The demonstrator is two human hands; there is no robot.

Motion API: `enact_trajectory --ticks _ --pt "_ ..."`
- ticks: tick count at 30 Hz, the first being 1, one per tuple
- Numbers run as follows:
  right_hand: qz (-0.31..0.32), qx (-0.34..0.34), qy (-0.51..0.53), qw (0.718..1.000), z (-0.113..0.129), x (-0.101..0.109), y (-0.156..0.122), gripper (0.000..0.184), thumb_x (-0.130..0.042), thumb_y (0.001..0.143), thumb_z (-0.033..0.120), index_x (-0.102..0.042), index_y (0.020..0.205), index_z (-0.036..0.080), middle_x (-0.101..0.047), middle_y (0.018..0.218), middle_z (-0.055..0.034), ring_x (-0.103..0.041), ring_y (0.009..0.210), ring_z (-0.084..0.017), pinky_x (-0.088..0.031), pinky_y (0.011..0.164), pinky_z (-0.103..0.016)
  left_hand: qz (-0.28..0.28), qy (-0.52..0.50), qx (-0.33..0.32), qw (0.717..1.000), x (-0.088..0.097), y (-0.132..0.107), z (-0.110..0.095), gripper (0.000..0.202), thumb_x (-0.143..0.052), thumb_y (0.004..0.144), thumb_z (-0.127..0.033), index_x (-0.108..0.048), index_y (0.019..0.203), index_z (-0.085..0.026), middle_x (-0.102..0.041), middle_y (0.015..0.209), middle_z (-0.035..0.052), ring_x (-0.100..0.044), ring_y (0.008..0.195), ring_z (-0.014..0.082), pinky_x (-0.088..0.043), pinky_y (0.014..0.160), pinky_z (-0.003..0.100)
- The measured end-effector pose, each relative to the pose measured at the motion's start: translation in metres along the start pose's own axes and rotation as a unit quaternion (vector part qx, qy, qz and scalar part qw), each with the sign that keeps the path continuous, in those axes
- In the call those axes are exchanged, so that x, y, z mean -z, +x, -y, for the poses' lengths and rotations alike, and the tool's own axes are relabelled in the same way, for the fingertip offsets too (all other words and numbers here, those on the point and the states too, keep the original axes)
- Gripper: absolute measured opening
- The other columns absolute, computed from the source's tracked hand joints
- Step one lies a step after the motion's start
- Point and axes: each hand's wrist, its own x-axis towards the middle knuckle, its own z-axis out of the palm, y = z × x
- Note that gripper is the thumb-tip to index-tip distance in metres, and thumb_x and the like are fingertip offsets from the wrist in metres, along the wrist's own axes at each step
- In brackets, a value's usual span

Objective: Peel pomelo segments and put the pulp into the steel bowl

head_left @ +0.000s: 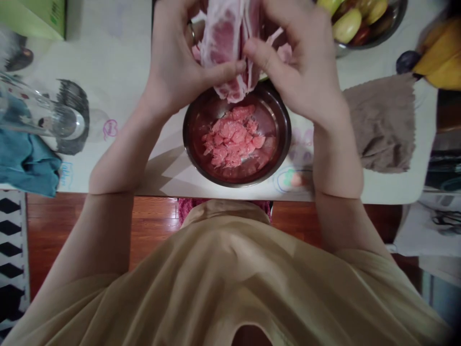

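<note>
Both my hands hold a large pink fruit segment with white pith (230, 53), likely pomelo or grapefruit, above a steel bowl (281, 120). My left hand (180, 62) grips its left side, thumb pressed on the membrane. My right hand (291, 57) pinches the right side, thumb meeting the left thumb. Several peeled pink pulp pieces (234, 139) lie in the bowl's bottom. The bowl stands on a white table (126, 62) close to its near edge.
A brown cloth (382, 120) lies right of the bowl. A metal bowl of apples (360, 21) stands at the back right, yellow bananas (442, 53) beyond. A glass (39, 115) and blue cloth (25, 163) lie at left, a green box (39, 17) at back left.
</note>
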Motion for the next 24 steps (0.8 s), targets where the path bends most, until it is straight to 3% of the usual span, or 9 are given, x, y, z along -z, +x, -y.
enact_trajectory --ticks 2,5,8,11,16,19,24 --pt "0.027 -0.039 0.018 0.999 0.006 0.001 0.003 0.056 -0.038 0.108 0.051 -0.044 0.15 0.013 -0.064 0.133 -0.005 -0.058 0.123 -0.014 -0.047 0.111 -0.032 0.077 -0.004 -0.018 0.997 0.002 0.003 -0.01 0.07 -0.067 0.08 -0.073 -0.057 0.116 -0.013 -0.059 0.107 -0.0007 -0.066 0.122 0.0222 -0.054 0.106 0.045" --pt "0.02 -0.062 0.037 0.997 0.014 -0.001 0.004 0.06 -0.04 0.108 0.05 -0.039 0.154 0.012 -0.066 0.127 -0.0081 -0.06 0.116 -0.017 -0.049 0.107 -0.034 0.058 -0.037 0.006 0.998 0.003 0.003 -0.022 0.068 -0.084 0.07 -0.065 -0.058 0.108 -0.016 -0.062 0.103 0.0019 -0.067 0.104 0.016 -0.059 0.093 0.031" --pt "-0.021 -0.077 0.044 0.996 0.018 -0.005 0.001 0.055 -0.048 0.105 0.048 -0.05 0.149 0.016 -0.066 0.129 -0.0112 -0.062 0.121 -0.023 -0.051 0.107 -0.04 0.012 -0.043 0.051 0.998 0.003 -0.002 -0.031 0.062 -0.089 0.071 -0.054 -0.06 0.113 -0.019 -0.065 0.11 0.0051 -0.067 0.104 0.0184 -0.059 0.091 0.031" --pt "-0.029 -0.079 0.078 0.993 0.019 -0.005 0.0 0.05 -0.05 0.104 0.041 -0.049 0.15 0.019 -0.068 0.13 -0.0108 -0.062 0.126 -0.026 -0.049 0.112 -0.047 -0.013 -0.067 0.067 0.995 0.0 -0.009 -0.038 0.058 -0.089 0.075 -0.04 -0.06 0.12 -0.019 -0.066 0.112 0.0064 -0.067 0.101 0.0181 -0.058 0.087 0.029" --pt "0.018 -0.106 0.106 0.989 0.023 -0.002 0.0 0.052 -0.047 0.106 0.033 -0.041 0.155 0.02 -0.066 0.131 -0.0128 -0.064 0.125 -0.024 -0.054 0.107 -0.044 0.003 -0.094 0.133 0.987 -0.004 -0.017 -0.04 0.044 -0.081 0.083 -0.032 -0.06 0.12 -0.019 -0.066 0.113 0.0077 -0.069 0.096 0.0168 -0.059 0.072 0.022" --pt "0.007 -0.109 0.093 0.99 0.024 -0.007 -0.001 0.047 -0.047 0.104 0.028 -0.046 0.151 0.021 -0.067 0.132 -0.0124 -0.067 0.121 -0.023 -0.057 0.103 -0.04 0.004 -0.095 0.144 0.985 -0.005 -0.02 -0.04 0.043 -0.08 0.084 -0.031 -0.06 0.121 -0.021 -0.067 0.114 0.0077 -0.069 0.092 0.0164 -0.058 0.067 0.02" --pt "-0.058 -0.066 -0.031 0.996 0.024 -0.02 -0.004 0.041 -0.054 0.096 0.019 -0.056 0.137 0.016 -0.073 0.123 -0.0143 -0.072 0.111 -0.029 -0.061 0.096 -0.049 0.005 -0.059 0.118 0.991 -0.006 -0.021 -0.044 0.039 -0.077 0.085 -0.026 -0.061 0.12 -0.022 -0.069 0.114 0.0078 -0.071 0.101 0.0198 -0.061 0.079 0.026"
